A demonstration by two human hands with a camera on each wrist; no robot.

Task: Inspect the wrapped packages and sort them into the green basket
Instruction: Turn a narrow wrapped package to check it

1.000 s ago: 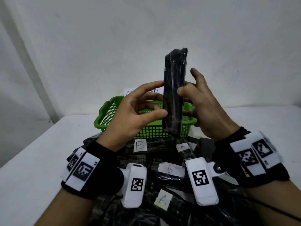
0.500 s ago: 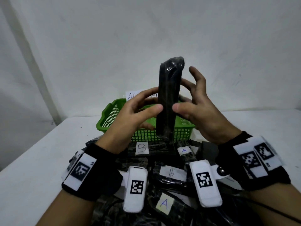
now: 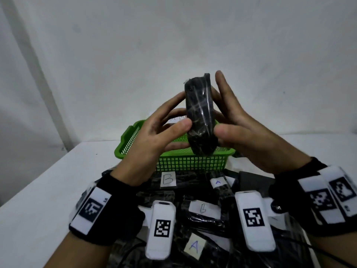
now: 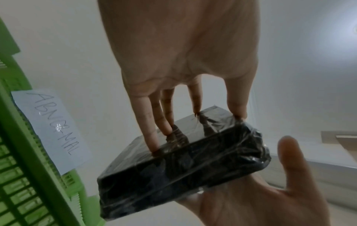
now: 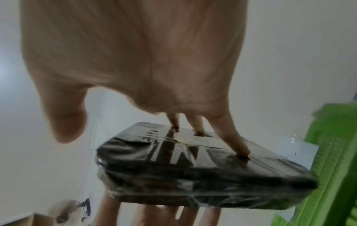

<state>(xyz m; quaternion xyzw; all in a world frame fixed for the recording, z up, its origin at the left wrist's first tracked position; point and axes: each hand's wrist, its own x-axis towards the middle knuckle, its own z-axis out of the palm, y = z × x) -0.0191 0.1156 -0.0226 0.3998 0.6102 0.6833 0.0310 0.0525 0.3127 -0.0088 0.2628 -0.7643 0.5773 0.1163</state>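
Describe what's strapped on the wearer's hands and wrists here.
Both hands bare, no gloves or sleeves. The left hand and right hand each have a black wrist wrap carrying white tags with square black-and-white fiducial markers. A white rounded camera pod with its own marker sits under each wrist. A thin black cable trails from the right.

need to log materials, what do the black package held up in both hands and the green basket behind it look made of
Black rectangular package: seemingly a rigid dark block under clear glossy plastic film, judging by wrinkles and glare streaks; the core material is hidden. Green lattice basket: apparently moulded plastic, with a uniform colour and regular grid walls.
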